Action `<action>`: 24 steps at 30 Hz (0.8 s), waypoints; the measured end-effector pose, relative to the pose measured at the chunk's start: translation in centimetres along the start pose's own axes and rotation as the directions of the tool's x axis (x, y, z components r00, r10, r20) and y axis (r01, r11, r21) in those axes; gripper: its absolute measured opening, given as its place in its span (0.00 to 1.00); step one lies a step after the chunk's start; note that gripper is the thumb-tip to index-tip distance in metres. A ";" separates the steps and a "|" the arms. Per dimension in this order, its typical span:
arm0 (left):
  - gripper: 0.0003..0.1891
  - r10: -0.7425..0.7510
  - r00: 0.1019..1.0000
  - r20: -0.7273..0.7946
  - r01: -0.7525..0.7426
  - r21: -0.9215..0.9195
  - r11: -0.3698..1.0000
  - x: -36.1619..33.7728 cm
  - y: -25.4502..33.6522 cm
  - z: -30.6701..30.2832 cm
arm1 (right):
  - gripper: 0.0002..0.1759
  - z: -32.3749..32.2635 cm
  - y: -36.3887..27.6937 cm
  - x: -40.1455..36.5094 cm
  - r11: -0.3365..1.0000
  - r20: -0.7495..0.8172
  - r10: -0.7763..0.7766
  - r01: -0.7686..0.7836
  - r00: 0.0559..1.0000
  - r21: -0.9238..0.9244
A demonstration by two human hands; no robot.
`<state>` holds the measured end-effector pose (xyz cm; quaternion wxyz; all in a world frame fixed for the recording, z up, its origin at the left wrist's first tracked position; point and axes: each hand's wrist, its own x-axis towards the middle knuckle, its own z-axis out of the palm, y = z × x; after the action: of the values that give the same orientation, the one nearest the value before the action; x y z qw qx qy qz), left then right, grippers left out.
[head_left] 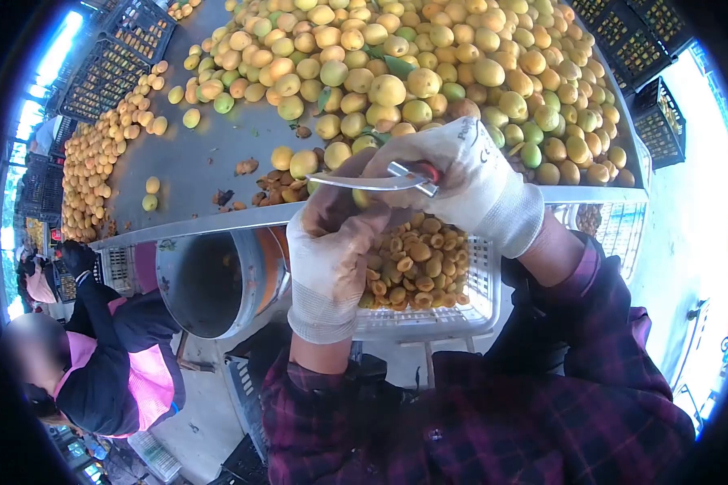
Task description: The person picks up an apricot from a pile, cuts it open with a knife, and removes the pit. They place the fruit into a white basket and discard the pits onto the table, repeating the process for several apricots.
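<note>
My right hand (453,174), in a stained white glove, is closed around a folding knife (368,183) with a curved blade and a bit of red at the handle. The blade points left, across the front of my left hand (332,255). That hand, gloved too and darkly soiled at the fingers, is closed on an apricot, of which only a yellow-green patch (361,197) shows between thumb and fingers. Below both hands stands a white plastic basket (429,323) holding halved apricots (416,263). Behind them a large heap of whole apricots (461,69) covers the metal table.
The metal table's raised edge (243,218) runs just beyond my hands. A bucket (218,283) stands below it at left. Another person (113,356) in pink and black sits at the left. Black crates (659,121) stand at the right, with more crates (109,73) at upper left.
</note>
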<state>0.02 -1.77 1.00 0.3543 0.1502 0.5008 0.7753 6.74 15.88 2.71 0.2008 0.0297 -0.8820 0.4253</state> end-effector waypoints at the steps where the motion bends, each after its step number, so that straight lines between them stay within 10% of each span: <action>1: 0.29 -0.022 0.999 -0.036 0.019 -0.080 0.997 0.1 0.1 0.0 | 0.14 0.2 0.0 0.0 1.000 -0.001 0.001 -0.001 1.000 0.001; 4: 0.28 0.005 0.998 -0.056 -0.012 -0.131 0.991 0.6 -0.2 -0.6 | 0.10 0.4 -0.4 0.4 0.983 -0.028 0.047 -0.051 0.999 -0.177; 6: 0.28 0.060 0.997 -0.038 -0.064 -0.100 0.993 1.0 -0.2 -0.7 | 0.10 -0.2 -0.7 1.3 0.923 -0.244 0.331 -0.367 0.912 -0.119; 8: 0.28 0.105 0.994 -0.006 -0.104 -0.231 0.967 1.2 -0.1 -0.2 | 0.20 -1.0 -0.9 1.8 0.833 -0.328 0.508 -0.358 0.796 0.421; 14: 0.28 0.129 0.989 -0.074 -0.142 -0.219 0.965 1.4 -0.4 -0.4 | 0.31 -1.4 -1.3 2.0 0.848 -0.350 0.415 -0.218 0.840 0.484; 24: 0.24 0.147 0.982 -0.118 -0.174 -0.266 0.948 1.0 -0.1 -0.9 | 0.10 -0.1 -2.4 1.0 0.831 -0.131 0.394 -0.291 0.910 0.474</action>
<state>-1.16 -1.63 0.43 0.2827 0.1023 0.3910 0.8699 6.34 14.52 4.91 0.2064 -0.1326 -0.7239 0.6449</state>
